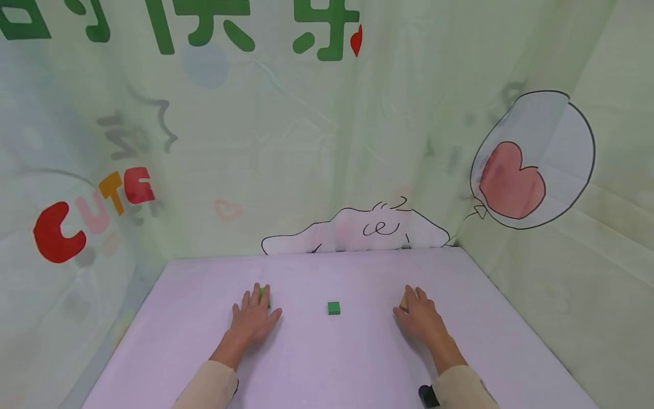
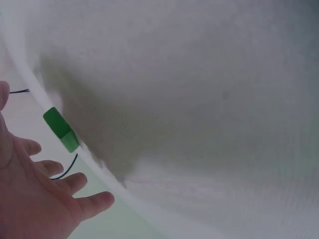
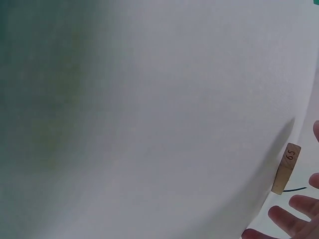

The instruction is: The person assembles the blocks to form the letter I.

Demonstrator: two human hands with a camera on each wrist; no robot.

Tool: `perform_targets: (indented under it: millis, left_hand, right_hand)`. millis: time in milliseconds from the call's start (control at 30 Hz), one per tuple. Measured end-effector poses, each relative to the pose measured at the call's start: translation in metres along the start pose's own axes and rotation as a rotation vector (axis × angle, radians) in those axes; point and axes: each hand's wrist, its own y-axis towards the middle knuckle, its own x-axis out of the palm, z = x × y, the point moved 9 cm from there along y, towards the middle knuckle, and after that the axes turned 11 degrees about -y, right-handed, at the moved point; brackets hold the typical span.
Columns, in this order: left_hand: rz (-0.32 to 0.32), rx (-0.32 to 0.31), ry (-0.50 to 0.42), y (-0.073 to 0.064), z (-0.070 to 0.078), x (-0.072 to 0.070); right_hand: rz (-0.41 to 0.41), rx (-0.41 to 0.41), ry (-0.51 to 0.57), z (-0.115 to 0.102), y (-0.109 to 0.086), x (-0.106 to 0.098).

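My left hand (image 1: 252,321) spreads its fingers over a green block (image 1: 264,297) on the left of the table, partly hiding it. In the left wrist view that green block (image 2: 61,129) stands just beyond the extended fingers (image 2: 94,204). On the right, my right hand (image 1: 421,318) reaches over a wooden block (image 1: 405,301), its fingers hiding much of it. The right wrist view shows the wooden block (image 3: 286,169) marked "65", with loosely spread fingers (image 3: 284,219) beside it. Between the hands lies a small green block (image 1: 334,308).
The pale table (image 1: 327,363) ends at a printed curtain (image 1: 306,142) at the back and sides. A small black object (image 1: 428,396) lies beside the right sleeve (image 1: 462,389).
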Motion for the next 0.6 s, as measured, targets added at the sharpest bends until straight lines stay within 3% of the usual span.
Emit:
perform_targets:
  millis: [333, 600]
  left_hand:
    - [-0.009, -0.01, -0.01, 0.006, 0.0, -0.001]
    - [-0.012, -0.023, -0.024, 0.007, -0.004, 0.004]
  right_hand:
    - [-0.001, 0.005, -0.005, -0.002, 0.007, -0.003]
    - [-0.021, 0.015, -0.011, 0.003, 0.015, 0.012]
